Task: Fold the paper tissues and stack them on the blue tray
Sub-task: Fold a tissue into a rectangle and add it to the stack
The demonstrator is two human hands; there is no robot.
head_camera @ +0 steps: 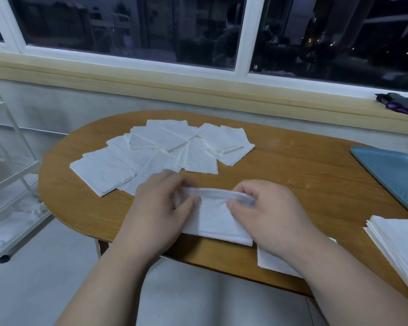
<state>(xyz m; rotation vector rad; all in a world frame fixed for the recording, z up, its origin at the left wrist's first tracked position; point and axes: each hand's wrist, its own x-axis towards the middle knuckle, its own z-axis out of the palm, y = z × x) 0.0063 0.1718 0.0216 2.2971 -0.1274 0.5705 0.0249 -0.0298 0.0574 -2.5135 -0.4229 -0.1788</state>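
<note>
Pinching the far edge of a tissue [217,220] on the table [292,165], the left hand [158,203] and right hand [266,212] both grip it, though their fingertips are blurred. Right of the grip, the blue tray [391,170] and a stack of tissues [400,243] run out of view. Another sheet [276,262] hides partly under the right wrist.

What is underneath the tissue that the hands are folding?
The tissue lies on the wooden table, its far edge pinched by the left hand and right hand. A second tissue shows beside the right wrist; the forearm hides whether it reaches underneath.
</note>
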